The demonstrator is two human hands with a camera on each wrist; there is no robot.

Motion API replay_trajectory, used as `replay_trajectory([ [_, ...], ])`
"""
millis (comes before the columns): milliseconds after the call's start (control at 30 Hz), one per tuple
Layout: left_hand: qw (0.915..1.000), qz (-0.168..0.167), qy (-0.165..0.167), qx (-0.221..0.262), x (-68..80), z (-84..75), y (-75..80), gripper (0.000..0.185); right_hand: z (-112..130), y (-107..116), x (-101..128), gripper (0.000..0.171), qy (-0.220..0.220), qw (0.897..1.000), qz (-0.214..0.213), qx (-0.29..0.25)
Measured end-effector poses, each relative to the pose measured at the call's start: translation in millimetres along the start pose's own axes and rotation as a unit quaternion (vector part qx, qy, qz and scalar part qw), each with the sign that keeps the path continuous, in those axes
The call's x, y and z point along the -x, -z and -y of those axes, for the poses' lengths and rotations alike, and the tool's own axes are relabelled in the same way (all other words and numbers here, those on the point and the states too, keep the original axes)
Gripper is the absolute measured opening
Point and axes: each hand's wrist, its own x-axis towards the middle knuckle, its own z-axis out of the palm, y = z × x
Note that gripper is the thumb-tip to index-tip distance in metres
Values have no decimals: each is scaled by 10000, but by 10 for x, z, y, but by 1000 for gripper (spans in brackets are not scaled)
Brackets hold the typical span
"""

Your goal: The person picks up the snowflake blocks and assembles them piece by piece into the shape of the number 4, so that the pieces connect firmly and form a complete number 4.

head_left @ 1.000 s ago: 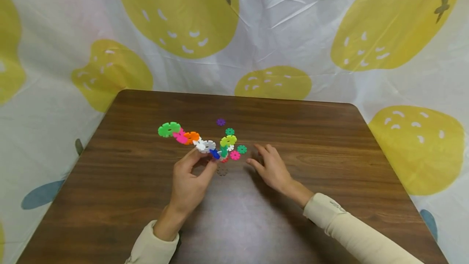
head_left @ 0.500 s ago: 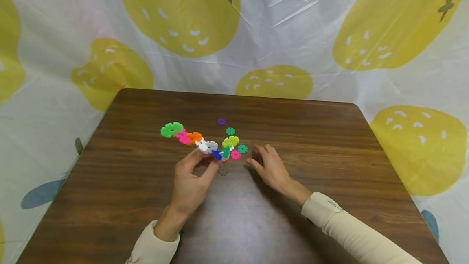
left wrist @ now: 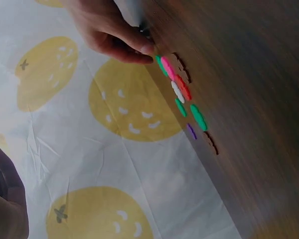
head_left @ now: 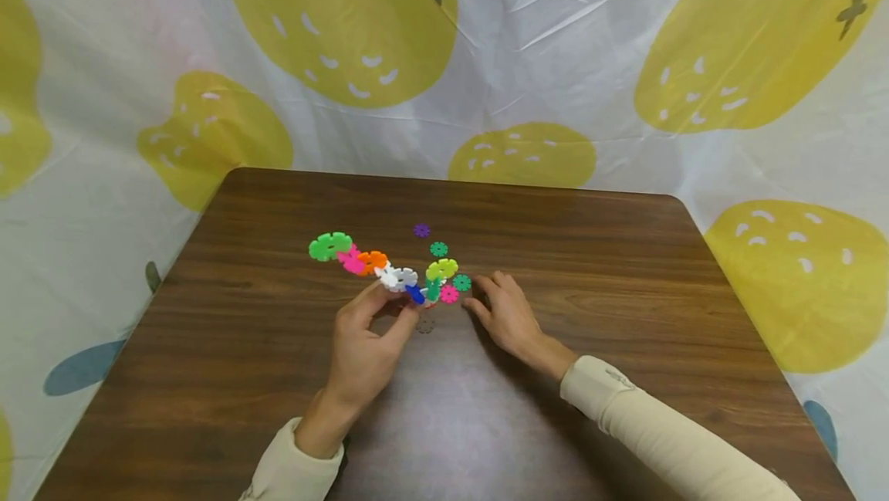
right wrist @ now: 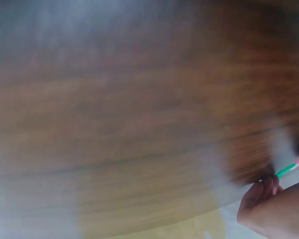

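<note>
In the head view my left hand (head_left: pixel 364 346) pinches a chain of interlocking notched plastic discs (head_left: pixel 400 279) between thumb and fingers, above the table. The chain runs from a bright green disc (head_left: pixel 330 246) through pink, orange, white and blue to a yellow-green disc (head_left: pixel 441 269). My right hand (head_left: pixel 510 316) lies low over the table, fingers loosely bent, its fingertips beside a loose dark green disc (head_left: pixel 461 282) and a pink disc (head_left: pixel 449 294). Whether they touch the green disc is unclear. The right wrist view shows that hand (right wrist: pixel 274 209) near a green edge.
More loose discs lie on the brown wooden table (head_left: pixel 590 292): purple (head_left: pixel 421 231), dark green (head_left: pixel 439 249) and brown (head_left: pixel 425 325). Red and white (left wrist: pixel 177 92) ones show in the left wrist view. A fruit-patterned curtain (head_left: pixel 542 61) hangs behind the table.
My right hand has moved slightly left, closer to the loose dark green disc. My left hand keeps its pinch on the chain, with only a slight shift in view.
</note>
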Motion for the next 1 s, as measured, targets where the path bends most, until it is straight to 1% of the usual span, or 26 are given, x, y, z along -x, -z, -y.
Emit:
replay_trajectory([
  [33, 10000, 8, -7, 6, 10, 42, -3, 16, -2, -3, -15, 42, 5, 10000, -4, 24],
  [167, 10000, 31, -47, 39, 0, 39, -10, 17, 4, -27, -75, 40, -27, 10000, -51, 38],
  [300, 9999, 132, 19, -71, 4, 26, -1, 19, 32, -77, -108, 37, -51, 9999, -75, 119],
  [433, 9995, 256, 118, -172, 46, 11, 20, 20, 72, -113, -73, 34, -83, 9995, 146, 258],
  [533, 9994, 265, 155, -151, 85, 15, 26, 19, 102, -108, -43, 32, -148, 9990, 290, 291],
  [767, 9998, 124, 127, -76, 112, 45, 17, 16, 148, -34, -99, 27, -569, 9968, 567, -15],
  [867, 9999, 41, 98, -78, 85, 62, 14, 16, 154, 16, -147, 22, -783, 9957, 463, -199],
  [1000, 9998, -38, 175, -111, 28, 71, 2, 15, 147, 92, -181, 14, -1063, 9925, 205, -563],
])
